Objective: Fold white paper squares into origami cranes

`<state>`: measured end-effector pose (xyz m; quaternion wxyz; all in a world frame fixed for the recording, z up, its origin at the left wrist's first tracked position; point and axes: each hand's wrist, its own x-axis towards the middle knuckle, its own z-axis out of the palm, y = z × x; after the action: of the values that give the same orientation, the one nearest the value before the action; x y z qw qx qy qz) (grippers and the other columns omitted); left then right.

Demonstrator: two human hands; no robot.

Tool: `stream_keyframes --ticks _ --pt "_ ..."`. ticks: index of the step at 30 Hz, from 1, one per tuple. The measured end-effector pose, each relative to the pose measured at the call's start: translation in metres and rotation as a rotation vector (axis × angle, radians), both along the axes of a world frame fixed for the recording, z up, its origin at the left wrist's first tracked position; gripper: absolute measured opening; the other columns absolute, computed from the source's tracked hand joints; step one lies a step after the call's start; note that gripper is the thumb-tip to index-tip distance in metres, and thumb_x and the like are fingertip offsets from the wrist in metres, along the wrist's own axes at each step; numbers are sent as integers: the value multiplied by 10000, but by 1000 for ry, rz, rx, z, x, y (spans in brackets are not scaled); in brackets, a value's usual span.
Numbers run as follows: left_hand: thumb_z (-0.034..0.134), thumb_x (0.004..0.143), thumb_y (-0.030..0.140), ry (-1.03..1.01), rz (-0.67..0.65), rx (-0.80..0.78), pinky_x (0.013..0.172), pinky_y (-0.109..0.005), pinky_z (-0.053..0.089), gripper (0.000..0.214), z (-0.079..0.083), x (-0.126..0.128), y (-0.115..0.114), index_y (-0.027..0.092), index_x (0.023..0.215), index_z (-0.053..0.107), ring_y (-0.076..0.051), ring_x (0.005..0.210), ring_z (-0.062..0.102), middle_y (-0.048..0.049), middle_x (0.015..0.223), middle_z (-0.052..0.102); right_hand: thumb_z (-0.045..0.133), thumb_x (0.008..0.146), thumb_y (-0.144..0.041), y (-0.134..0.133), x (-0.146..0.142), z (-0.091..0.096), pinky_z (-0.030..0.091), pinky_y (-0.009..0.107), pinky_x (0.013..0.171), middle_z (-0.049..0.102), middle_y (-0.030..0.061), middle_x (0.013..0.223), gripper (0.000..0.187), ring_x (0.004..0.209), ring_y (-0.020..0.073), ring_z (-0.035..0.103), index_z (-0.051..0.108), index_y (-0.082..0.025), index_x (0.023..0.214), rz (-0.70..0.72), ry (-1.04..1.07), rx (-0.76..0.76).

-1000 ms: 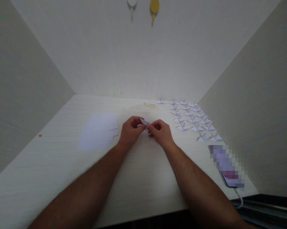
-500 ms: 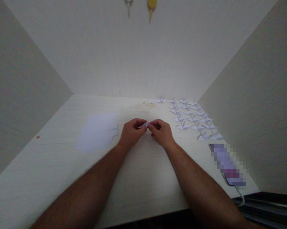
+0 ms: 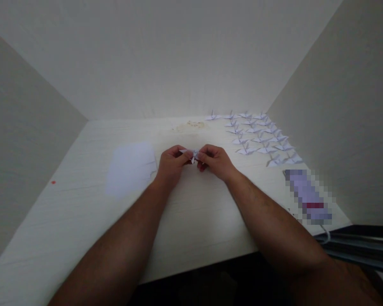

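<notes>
A small folded paper piece (image 3: 193, 154) is pinched between the fingertips of both hands, just above the desk (image 3: 185, 221) near its middle. The left hand (image 3: 171, 163) is curled, thumb and forefinger closed on the left end of the piece. The right hand (image 3: 214, 161) is curled likewise, closed on the right end. The fingertips of both hands are nearly touching. A stack of white sheets (image 3: 130, 169) is laid flat just left of the left hand. Rows of finished paper cranes (image 3: 258, 136) are set out at the far right of the desk. A phone (image 3: 308, 200), blurred out, is lying near the right edge, with a cable (image 3: 325, 235) attached.
</notes>
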<state>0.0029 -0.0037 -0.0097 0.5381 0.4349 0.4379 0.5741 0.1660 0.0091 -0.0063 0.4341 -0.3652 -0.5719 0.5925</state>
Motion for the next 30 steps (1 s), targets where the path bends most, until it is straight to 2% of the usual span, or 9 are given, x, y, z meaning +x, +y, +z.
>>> stream_keyframes --ticks 4,8,18,30 --pt "799 651 215 -203 -75 -38 613 -262 483 196 7 -1 -2 158 623 614 -117 583 588 5 605 634 763 751 -426 1 1 -1 543 245 526 669 -13 633 303 545 110 623 596 -172 747 78 109 -30" --pt "766 664 183 -284 -139 -106 583 -253 474 166 16 -2 -5 150 611 612 -118 584 582 -5 610 616 772 767 -417 0 1 -2 555 243 538 676 -17 650 301 544 103 630 598 -172 759 148 186 -55" --pt "679 735 132 -355 -158 -152 557 -237 496 148 22 -3 -9 151 605 612 -118 569 583 -13 614 617 798 755 -423 -3 -1 -1 576 246 555 683 -27 688 321 558 94 633 591 -177 759 194 270 -104" --pt "712 727 134 -401 -187 -185 528 -224 500 152 21 -5 -9 147 617 607 -119 553 597 -11 605 620 821 734 -417 -4 -2 0 587 256 563 680 -25 681 334 568 99 637 598 -168 750 222 322 -135"
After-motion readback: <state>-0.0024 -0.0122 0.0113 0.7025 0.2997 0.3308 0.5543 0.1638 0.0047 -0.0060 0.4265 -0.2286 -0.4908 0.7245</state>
